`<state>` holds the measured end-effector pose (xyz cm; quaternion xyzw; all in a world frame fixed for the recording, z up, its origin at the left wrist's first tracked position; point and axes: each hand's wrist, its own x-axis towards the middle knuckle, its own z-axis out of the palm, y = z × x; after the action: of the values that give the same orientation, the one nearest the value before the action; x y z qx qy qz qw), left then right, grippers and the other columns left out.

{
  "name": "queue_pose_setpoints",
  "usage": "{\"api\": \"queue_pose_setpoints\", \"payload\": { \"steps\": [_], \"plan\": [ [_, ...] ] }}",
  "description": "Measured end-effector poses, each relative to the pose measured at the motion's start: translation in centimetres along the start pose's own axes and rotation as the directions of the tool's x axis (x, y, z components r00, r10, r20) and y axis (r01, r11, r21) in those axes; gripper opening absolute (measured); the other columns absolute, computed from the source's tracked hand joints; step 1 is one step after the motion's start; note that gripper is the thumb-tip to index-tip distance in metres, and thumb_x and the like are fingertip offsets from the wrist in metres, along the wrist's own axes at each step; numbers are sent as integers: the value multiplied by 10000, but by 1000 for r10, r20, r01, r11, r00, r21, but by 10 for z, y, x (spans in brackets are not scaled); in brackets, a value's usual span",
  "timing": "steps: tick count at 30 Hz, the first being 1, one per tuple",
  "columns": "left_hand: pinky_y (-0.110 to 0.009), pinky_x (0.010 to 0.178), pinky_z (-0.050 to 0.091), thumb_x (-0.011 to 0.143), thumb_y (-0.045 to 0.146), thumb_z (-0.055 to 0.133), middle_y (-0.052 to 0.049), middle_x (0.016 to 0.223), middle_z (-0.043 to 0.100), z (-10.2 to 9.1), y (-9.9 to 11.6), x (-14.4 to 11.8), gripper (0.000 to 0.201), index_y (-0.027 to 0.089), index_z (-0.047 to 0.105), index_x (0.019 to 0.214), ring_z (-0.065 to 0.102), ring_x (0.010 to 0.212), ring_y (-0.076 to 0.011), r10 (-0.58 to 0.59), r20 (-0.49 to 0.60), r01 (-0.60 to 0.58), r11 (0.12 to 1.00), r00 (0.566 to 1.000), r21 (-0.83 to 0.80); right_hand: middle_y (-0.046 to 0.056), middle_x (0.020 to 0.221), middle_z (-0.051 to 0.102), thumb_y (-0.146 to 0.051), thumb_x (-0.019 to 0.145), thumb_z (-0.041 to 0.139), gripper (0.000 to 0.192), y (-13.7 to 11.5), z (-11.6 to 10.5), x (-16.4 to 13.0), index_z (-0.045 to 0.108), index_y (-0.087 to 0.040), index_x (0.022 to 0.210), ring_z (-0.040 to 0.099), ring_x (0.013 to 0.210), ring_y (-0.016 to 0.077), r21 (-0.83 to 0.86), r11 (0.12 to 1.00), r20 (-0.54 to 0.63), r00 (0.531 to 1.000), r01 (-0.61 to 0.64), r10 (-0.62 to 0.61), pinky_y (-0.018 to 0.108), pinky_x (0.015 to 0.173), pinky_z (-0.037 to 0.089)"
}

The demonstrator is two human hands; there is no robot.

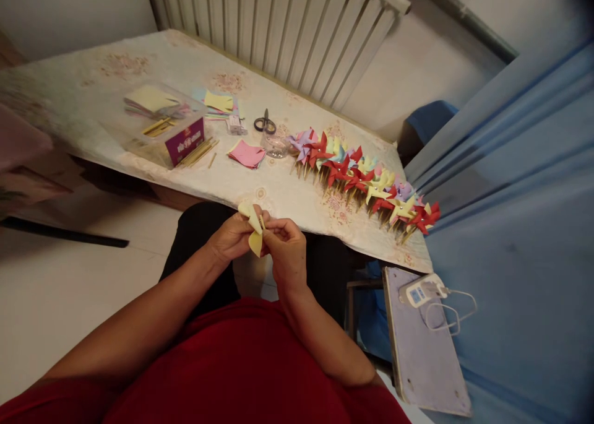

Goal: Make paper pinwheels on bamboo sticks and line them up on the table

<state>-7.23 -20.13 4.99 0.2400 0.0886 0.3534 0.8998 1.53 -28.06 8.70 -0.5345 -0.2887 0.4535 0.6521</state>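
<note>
Above my lap, at the table's front edge, my left hand (232,235) pinches a yellow paper pinwheel (255,243) by its curled blades. My right hand (288,244) is closed at the pinwheel's other side, thumb and fingers pressed at its middle. A pale, thin piece like a stick end shows between the hands; most of it is hidden by the fingers. On the table beyond stands a dense group of finished pinwheels (357,179) in red, yellow, purple and blue, on wooden sticks. A stack of pink paper squares (248,155) lies nearer my hands.
Behind the pink squares are scissors (265,124), a clear bag (277,147) and a small box (236,125). Leftward, a clear plastic tub (148,145) holds paper and sticks, with loose sticks (197,153) beside it. A charger with a cable (424,291) rests on a stool (429,362).
</note>
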Motion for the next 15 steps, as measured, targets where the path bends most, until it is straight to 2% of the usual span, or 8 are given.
{"api": "queue_pose_setpoints", "payload": {
  "steps": [15],
  "plan": [
    [-219,476,536,582,138,872,7,707,617,0,-2,2,280,135,603,658,606,539,-116,34,-18,-34,999,999,14,-80,499,585,-246,705,677,110,-1,1,-1,588,-203,754,532,414,91,-49,999,-30,999,17,-19,207,431,459]
  ]
}}
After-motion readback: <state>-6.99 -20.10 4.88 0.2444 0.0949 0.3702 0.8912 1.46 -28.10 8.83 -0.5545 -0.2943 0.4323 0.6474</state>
